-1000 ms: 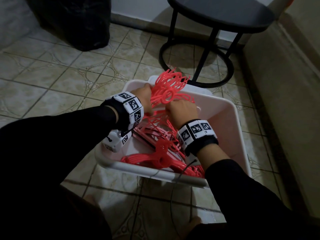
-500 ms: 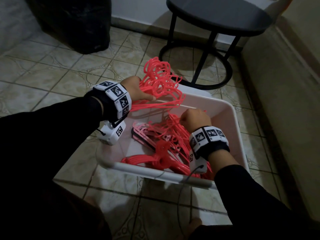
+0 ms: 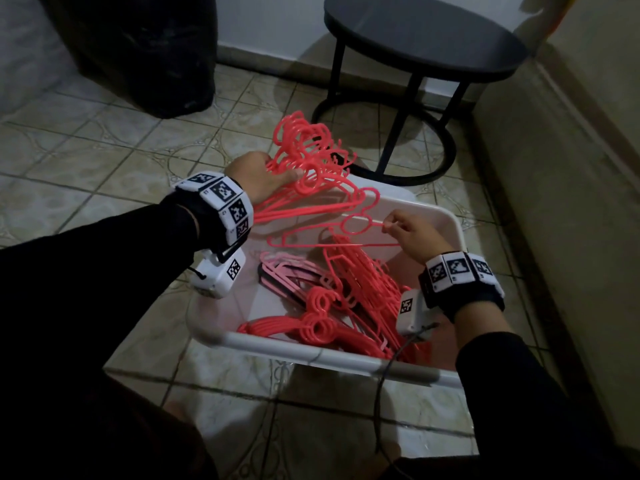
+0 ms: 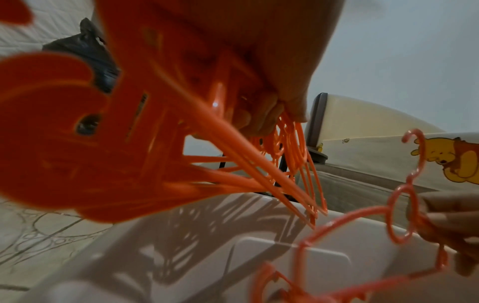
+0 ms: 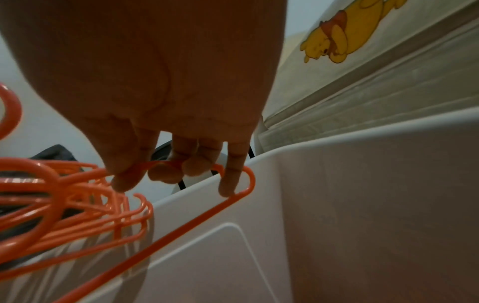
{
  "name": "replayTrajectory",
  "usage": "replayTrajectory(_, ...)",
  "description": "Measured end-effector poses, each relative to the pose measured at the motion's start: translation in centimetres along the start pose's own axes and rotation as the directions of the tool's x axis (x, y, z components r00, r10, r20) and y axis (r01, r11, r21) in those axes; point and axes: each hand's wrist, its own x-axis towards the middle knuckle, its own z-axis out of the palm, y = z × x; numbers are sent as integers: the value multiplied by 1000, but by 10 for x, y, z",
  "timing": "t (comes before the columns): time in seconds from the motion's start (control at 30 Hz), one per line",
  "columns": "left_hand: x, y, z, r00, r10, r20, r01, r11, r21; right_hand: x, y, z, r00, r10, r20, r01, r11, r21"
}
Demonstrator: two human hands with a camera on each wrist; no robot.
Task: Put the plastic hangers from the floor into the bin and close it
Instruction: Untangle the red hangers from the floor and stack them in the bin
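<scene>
Hangers (image 3: 332,323) fill the white bin (image 3: 311,355); left hand (image 3: 254,178) grips a bunch (image 3: 304,157), right hand (image 3: 412,233) pinches one hanger (image 3: 346,230).

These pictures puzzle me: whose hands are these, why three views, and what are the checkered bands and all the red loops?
No machine here: a person works bare-handed. One camera sits on the head, one on each wrist; the checkered wristbands are part of that worn gear. The head view looks down at a white bin on a tiled floor, beside a black stool. The left hand grips a bunch of red hangers over the bin; the right hand pinches a single hanger. More hangers lie inside.
</scene>
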Motion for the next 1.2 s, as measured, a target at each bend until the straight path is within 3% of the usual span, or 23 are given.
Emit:
replayTrajectory(0.2, -3, 2, -2, 997, 60, 52, -54, 993, -106, 2, -23, -24, 989, -116, -90, 131, 974, 185)
replayTrajectory(0.4, -21, 21, 8, 964, 81, 253, 8, 943, -334, 11, -41, -14, 964, -171, -206, 193, 977, 95)
replayTrajectory(0.47, -27, 26, 15, 954, 135, 269, -29, 931, -364, 14, -41, -5, 955, -158, -252, 178, 982, 62)
replayTrajectory(0.57, -29, 25, 21, 956, 186, 229, -118, 952, -281, 15, -44, 5, 927, -146, -344, 183, 980, 76)
replayTrajectory(0.67, -29, 20, 24, 959, 200, 202, -189, 979, -74, 15, -52, 9, 900, -172, -401, 248, 957, 148)
replayTrajectory(0.77, -28, 18, 27, 977, 188, 101, -192, 981, 37, 14, -51, 4, 845, -146, -515, 315, 913, 259)
replayTrajectory(0.83, -25, 16, 24, 986, 154, 64, -155, 988, 13, 15, -38, -6, 797, -52, -602, 222, 952, 211)
replayTrajectory(0.87, -23, 15, 21, 991, 129, 44, -130, 992, 3, 16, -30, -11, 818, 1, -576, 108, 982, 155)
replayTrajectory(0.9, -22, 15, 16, 995, 101, 24, -100, 995, -7, 18, -19, -12, 877, 68, -475, -30, 996, 87)
replayTrajectory(0.93, -20, 15, 12, 997, 76, 3, -76, 997, -23, 19, -8, -11, 946, 146, -288, -157, 987, -14)
replayTrajectory(0.97, -18, 14, 8, 998, 58, -15, -58, 997, -49, 19, 2, -4, 976, 206, -74, -216, 958, -190)
replayTrajectory(1.0, -15, 15, 4, 998, 49, -30, -51, 996, -77, 23, 17, 9, 959, 260, 109, -204, 907, -369)
replayTrajectory(1.07, -12, 15, -1, 998, 31, -54, -38, 991, -130, 39, 46, 39, 866, 357, 350, -120, 828, -548)
replayTrajectory(1.13, -9, 17, -4, 998, 9, -59, -20, 983, -184, 60, 83, 75, 796, 390, 462, -70, 819, -570)
replayTrajectory(1.2, -8, 19, -5, 998, 5, -57, -18, 973, -232, 61, 87, 100, 750, 448, 486, -111, 810, -575)
